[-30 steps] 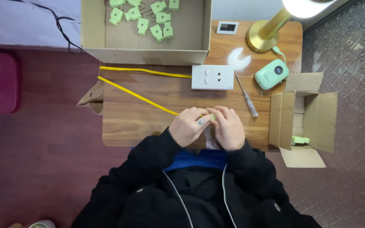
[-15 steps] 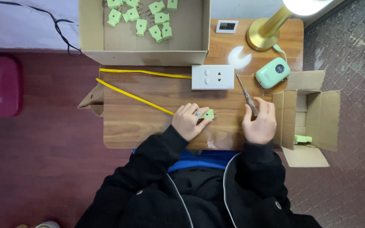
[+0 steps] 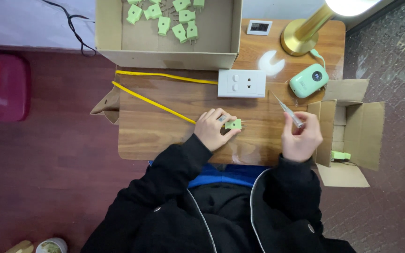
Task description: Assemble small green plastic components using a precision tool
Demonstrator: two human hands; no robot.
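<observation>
My left hand [image 3: 213,129] pinches a small green plug [image 3: 234,124] on the wooden table [image 3: 155,131], its metal prongs pointing right. A yellow cable [image 3: 155,104] runs from the left edge of the table up to this hand. My right hand [image 3: 301,138] holds a slim screwdriver [image 3: 287,108] by its handle, tip pointing up and left, near the table's right edge. The two hands are apart. A white socket plate [image 3: 241,83] lies just beyond them.
A large cardboard box [image 3: 165,51] with several green plugs stands at the back. A smaller open box [image 3: 352,131] with one green plug sits at the right. A brass lamp [image 3: 301,37], a mint green device [image 3: 308,80] and a small white display [image 3: 259,27] stand at the back right.
A second ago both hands were together over the plug. My right hand went right, took the screwdriver off the table and now holds it raised. My left hand kept the plug.
</observation>
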